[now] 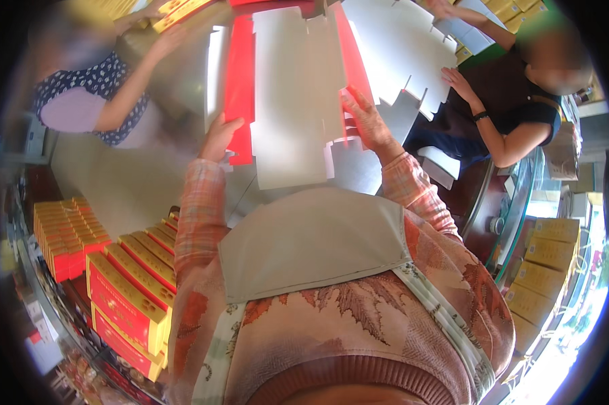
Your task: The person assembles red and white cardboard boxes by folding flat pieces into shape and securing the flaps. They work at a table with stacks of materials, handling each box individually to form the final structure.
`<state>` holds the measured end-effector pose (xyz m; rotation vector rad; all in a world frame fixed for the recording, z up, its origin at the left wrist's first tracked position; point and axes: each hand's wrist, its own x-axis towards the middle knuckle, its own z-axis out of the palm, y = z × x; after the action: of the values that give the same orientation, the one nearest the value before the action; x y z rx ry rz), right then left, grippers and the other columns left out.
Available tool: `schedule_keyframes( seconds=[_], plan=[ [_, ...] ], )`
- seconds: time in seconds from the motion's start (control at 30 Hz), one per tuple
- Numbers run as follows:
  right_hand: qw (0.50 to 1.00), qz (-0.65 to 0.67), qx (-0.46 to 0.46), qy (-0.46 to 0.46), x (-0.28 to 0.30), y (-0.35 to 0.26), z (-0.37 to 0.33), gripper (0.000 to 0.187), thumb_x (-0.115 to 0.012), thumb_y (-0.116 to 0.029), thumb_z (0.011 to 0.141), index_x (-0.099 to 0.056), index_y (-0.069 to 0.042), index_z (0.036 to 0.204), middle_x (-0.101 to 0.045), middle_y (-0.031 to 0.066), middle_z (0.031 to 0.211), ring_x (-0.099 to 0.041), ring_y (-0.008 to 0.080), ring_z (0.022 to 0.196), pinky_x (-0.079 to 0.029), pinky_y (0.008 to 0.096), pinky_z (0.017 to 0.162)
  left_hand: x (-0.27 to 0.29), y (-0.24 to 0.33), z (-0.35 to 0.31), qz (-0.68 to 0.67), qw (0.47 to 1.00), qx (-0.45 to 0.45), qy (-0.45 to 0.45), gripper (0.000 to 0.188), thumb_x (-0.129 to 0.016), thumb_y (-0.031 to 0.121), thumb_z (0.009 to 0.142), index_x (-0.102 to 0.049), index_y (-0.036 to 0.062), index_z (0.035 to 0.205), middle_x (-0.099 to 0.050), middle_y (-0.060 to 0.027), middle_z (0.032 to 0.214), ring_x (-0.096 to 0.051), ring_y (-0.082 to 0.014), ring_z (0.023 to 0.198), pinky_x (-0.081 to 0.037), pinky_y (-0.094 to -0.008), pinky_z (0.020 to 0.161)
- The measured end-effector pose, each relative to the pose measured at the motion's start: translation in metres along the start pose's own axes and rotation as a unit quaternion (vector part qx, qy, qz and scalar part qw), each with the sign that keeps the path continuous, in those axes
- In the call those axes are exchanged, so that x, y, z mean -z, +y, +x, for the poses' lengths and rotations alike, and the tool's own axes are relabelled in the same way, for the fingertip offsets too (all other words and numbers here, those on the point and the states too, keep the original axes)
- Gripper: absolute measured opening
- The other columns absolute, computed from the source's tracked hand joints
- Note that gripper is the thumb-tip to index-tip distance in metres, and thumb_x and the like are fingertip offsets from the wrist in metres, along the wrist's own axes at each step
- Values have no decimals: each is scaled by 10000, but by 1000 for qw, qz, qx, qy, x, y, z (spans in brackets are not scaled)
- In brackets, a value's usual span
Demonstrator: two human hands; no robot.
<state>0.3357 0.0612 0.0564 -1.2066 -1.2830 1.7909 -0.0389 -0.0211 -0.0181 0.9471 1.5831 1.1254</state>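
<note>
A flat, unfolded cardboard box blank [294,94], grey-white on its inner face with red flaps along both sides, is held up in front of me over the grey table [125,182]. My left hand [218,137] grips its left red flap near the bottom edge. My right hand [366,120] presses flat with spread fingers on the right red flap. Both sleeves are orange-pink plaid.
Stacks of finished red and yellow boxes [125,293] stand at my lower left. One person in a dotted top [88,94] works at upper left, another in dark clothes [500,108] at upper right handles a white blank [412,54]. Yellow boxes [544,270] sit at right.
</note>
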Motion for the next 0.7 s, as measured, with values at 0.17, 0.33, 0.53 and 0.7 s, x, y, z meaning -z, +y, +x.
schedule_keyframes(
  seconds=[0.17,0.33,0.53,0.7],
  plan=[
    [944,-327,50,13,-24,13,7,919,-766,-301,1002,-188,-264,1717,-729,210,1185,-752,305,970,-638,459,833,-51,38,-23,386,915,13,121,602,-630,242,988,-471,34,1530,-734,-299,1028,-737,-442,844,-602,-551,818],
    [825,-533,188,3,-16,54,35,613,-710,-175,960,-506,-238,1535,-730,214,1009,-722,382,911,-591,471,882,-52,29,-32,397,905,-122,95,609,-556,185,1000,-422,80,1585,-747,-271,1044,-732,-459,914,-586,-513,848],
    [880,-471,61,-20,-6,42,40,307,-553,-71,968,-740,-128,1205,-769,129,971,-733,248,852,-612,399,796,-16,21,-34,223,966,-90,-94,541,-510,151,1009,-480,44,1538,-727,-161,1221,-711,-333,1098,-577,-446,927],
    [964,-115,-111,-213,42,24,39,469,-479,-12,1008,-566,7,1469,-651,141,1343,-684,205,1109,-573,366,967,17,42,-49,-165,937,66,-299,599,-488,102,988,-435,41,1582,-627,-104,1434,-618,-214,1317,-546,-413,1044]
  ],
)
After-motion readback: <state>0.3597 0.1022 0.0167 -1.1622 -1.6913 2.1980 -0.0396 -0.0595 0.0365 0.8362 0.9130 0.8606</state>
